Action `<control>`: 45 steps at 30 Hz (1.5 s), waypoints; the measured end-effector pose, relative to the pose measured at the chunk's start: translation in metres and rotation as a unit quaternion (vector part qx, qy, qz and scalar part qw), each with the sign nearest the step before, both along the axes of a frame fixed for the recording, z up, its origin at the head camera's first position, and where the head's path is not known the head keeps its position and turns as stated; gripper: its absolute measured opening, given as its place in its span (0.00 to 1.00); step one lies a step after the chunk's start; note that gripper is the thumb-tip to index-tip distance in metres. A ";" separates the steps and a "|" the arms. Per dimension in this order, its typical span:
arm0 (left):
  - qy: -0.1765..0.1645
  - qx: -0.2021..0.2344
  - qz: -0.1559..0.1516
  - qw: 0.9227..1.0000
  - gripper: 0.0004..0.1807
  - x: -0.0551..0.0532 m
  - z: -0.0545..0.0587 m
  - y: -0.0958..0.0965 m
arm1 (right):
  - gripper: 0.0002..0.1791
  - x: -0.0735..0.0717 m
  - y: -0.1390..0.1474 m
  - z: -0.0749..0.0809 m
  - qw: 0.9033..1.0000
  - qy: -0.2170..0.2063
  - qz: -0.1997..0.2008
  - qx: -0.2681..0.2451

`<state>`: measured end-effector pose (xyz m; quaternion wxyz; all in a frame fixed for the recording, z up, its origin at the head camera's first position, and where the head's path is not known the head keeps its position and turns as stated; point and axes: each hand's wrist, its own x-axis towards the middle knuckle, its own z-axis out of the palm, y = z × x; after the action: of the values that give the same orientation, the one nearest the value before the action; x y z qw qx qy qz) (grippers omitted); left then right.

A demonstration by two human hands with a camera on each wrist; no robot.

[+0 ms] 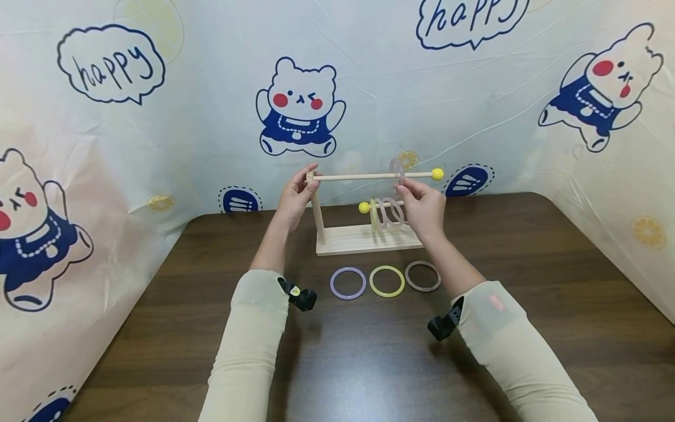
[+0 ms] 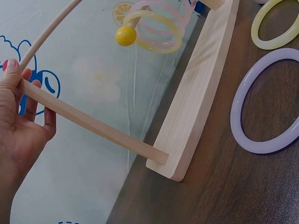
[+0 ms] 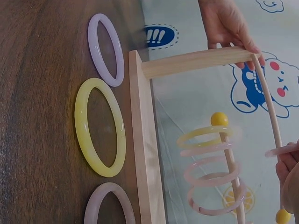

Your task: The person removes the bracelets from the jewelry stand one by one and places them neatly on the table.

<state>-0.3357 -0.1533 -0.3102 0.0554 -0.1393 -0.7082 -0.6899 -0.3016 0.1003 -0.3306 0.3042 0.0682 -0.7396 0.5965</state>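
Note:
A wooden stand has a flat base (image 1: 345, 243), an upright post (image 2: 88, 116) and an upper rod (image 1: 353, 176) tipped with a yellow ball (image 1: 437, 174). My left hand (image 1: 294, 202) holds the top of that post, thumb and fingers about the corner. Near the ball end, my right hand (image 1: 426, 208) pinches a pale pink ring (image 1: 398, 167), which appears to encircle the upper rod. Below, a lower rod (image 3: 232, 163) with its own yellow ball (image 3: 218, 119) carries a yellow ring (image 3: 184, 136) and several pale pink rings (image 3: 190, 205). My right hand partly hides the stand's far side.
In front of the base, a purple ring (image 1: 333, 283), a yellow ring (image 1: 372, 282) and a greyish-pink ring (image 1: 409, 278) lie flat in a row on the brown table (image 1: 364, 363). A printed cloth (image 1: 211, 117) hangs close behind the stand.

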 end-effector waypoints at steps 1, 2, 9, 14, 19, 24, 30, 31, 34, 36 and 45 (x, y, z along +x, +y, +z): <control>0.000 0.001 0.000 1.000 0.25 0.002 0.002 0.001 | 0.12 0.000 0.000 0.000 1.000 0.000 0.000 -0.002; 0.000 0.001 -0.001 1.000 0.25 0.002 0.002 0.001 | 0.12 0.000 0.001 0.000 1.000 0.001 0.000 -0.004; 0.004 0.019 -0.003 1.000 0.25 -0.019 -0.015 -0.005 | 0.11 -0.001 0.004 -0.003 1.000 0.002 -0.007 -0.004; 0.008 0.013 0.002 1.000 0.25 -0.020 -0.017 -0.005 | 0.11 -0.001 0.006 -0.005 1.000 0.001 -0.019 -0.001; 0.006 0.005 0.006 1.000 0.25 -0.019 -0.017 -0.004 | 0.10 0.000 0.008 -0.004 0.999 -0.002 -0.037 0.006; 0.003 0.005 0.010 1.000 0.24 -0.018 -0.017 -0.005 | 0.10 0.000 0.010 -0.004 0.999 -0.001 -0.050 0.007; 0.001 0.007 0.011 1.000 0.24 -0.018 -0.017 -0.005 | 0.10 -0.001 0.013 -0.006 0.998 -0.005 -0.055 0.004; 0.001 0.006 0.010 1.000 0.24 -0.018 -0.018 -0.005 | 0.10 -0.001 0.014 -0.006 0.998 -0.006 -0.057 0.004; 0.004 0.008 0.009 1.000 0.24 -0.019 -0.018 -0.005 | 0.11 -0.002 0.015 -0.007 0.998 -0.008 -0.063 0.007; 0.006 0.007 0.008 1.000 0.24 -0.019 -0.017 -0.005 | 0.11 -0.002 0.016 -0.008 0.998 -0.010 -0.067 0.008; 0.011 0.005 0.006 1.000 0.24 -0.021 -0.017 -0.005 | 0.11 -0.001 0.020 -0.011 0.997 0.001 -0.075 0.014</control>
<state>-0.3563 -0.1581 -0.3275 0.0680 -0.1420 -0.7046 -0.6919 -0.3029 0.1199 -0.3414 0.3481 0.0176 -0.7508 0.5611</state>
